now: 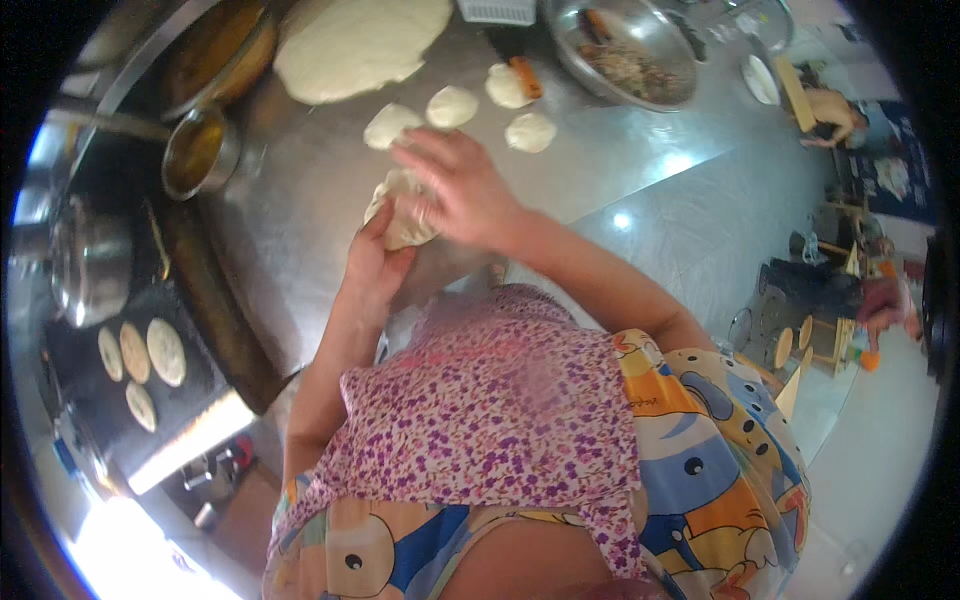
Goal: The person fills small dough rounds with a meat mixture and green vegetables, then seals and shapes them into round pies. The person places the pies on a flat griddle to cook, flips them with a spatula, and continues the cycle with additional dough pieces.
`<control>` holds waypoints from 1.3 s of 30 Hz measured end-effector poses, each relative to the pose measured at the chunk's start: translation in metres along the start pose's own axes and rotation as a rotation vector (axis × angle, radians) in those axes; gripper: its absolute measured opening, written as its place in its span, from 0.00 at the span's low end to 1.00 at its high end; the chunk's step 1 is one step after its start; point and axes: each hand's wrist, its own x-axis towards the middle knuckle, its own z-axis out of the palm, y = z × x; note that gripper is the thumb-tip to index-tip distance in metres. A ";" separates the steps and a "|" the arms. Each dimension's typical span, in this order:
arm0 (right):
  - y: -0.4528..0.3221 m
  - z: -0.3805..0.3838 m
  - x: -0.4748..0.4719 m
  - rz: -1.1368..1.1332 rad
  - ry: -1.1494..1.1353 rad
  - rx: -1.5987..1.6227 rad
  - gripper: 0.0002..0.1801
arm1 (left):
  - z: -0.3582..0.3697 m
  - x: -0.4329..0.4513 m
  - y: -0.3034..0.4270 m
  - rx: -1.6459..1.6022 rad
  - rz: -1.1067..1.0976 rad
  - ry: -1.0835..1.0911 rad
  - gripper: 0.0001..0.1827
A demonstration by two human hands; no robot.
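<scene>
My left hand (375,259) grips the near left edge of a thin round of pale dough (411,234), held above the steel worktop. Its rim looks uneven. Over the dough's right side is my right hand (469,191), blurred, with fingers spread; whether its fingertips pinch the dough I cannot tell. Just beyond my hands lie small flattened dough pieces: one on the left (390,126), one in the middle (452,106) and one on the right (531,133). Another dough piece (505,86) has an orange-brown handle (527,77) lying against it.
A large dough sheet (352,52) covers the far worktop (300,195). A steel bowl of filling (637,71) stands far right. Oil pots, one small (201,154), stand left. Several flatbreads (166,352) lie on the dark griddle (199,390), beside a steel pot (94,262). People appear at far right.
</scene>
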 end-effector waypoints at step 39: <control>0.202 -0.092 0.180 -0.592 -0.452 -0.470 0.25 | -0.017 -0.052 -0.050 -0.287 0.396 0.140 0.28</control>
